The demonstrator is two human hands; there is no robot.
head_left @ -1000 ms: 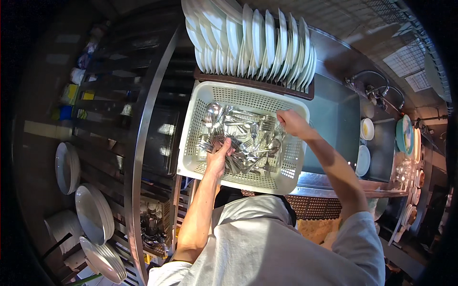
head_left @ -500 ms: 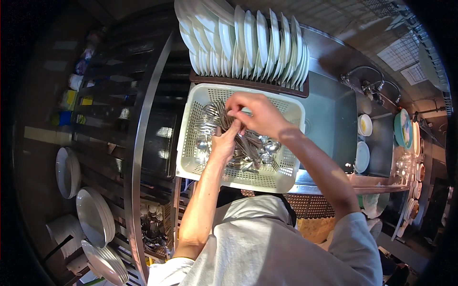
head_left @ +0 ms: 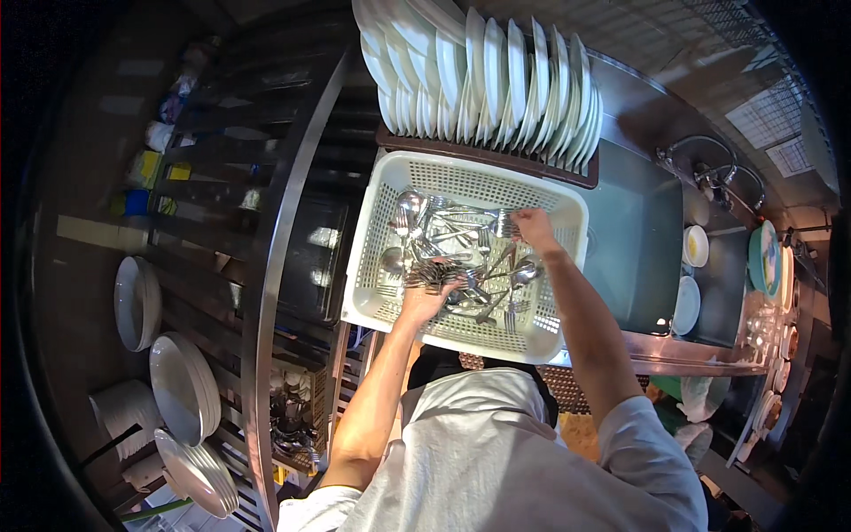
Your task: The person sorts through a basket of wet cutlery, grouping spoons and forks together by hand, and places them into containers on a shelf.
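A cream plastic basket (head_left: pixel 359 288) with perforated walls holds loose metal forks and spoons. My left hand (head_left: pixel 429 304) is closed around a bunch of forks (head_left: pixel 430 276) in the left middle of the basket. Toward the basket's far right side, my right hand (head_left: pixel 534 228) has its fingers closed on a fork (head_left: pixel 506 222), whose tines show beside the fingertips. Between the hands lie scattered forks, and a spoon (head_left: pixel 525 270) rests below my right hand. Another spoon (head_left: pixel 409 200) lies near the far left corner.
Behind the basket, white plates (head_left: pixel 483 84) stand upright in a brown rack (head_left: pixel 496 157). To the right is a water-filled sink (head_left: pixel 634 239) with a tap (head_left: pixel 709 168). Stacked plates (head_left: pixel 184 390) sit on the slatted shelving at left. A lower crate (head_left: pixel 297 412) holds more cutlery.
My hands have moved apart: the right went to the right with a fork, the left came lower with the bunch. The whole view has shifted slightly, so the basket appears further right.
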